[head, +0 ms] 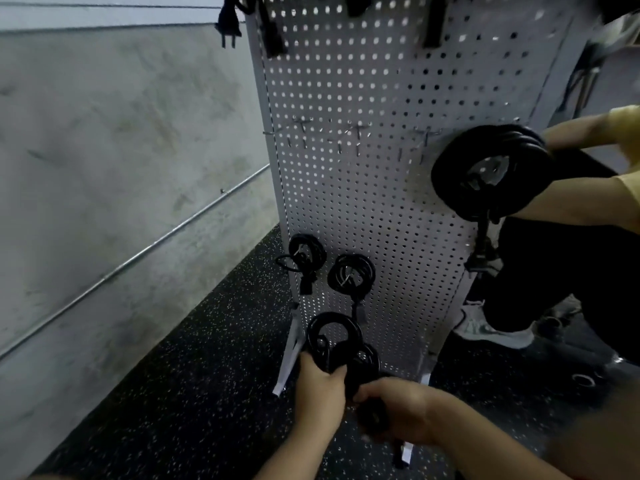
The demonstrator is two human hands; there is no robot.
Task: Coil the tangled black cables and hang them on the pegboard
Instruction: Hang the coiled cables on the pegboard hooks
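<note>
A grey pegboard (363, 188) stands upright on the floor. Low in front of it my left hand (320, 386) grips a coiled black cable (332, 336) by its lower edge. My right hand (398, 410) holds another stretch of black cable (372, 415) just beside it. Two coiled cables hang on low hooks, one on the left (306, 256) and one to its right (350, 273). Bare metal hooks (356, 133) sit in a row at mid height. Another person's arms hold a large black coil (491, 171) against the board's right edge.
A concrete wall (121, 150) with a thin metal pipe runs along the left. The floor (207, 375) is black speckled rubber. The other person's white shoe (495, 329) rests beside the board's right foot. Black plugs (228, 26) hang near the board's top.
</note>
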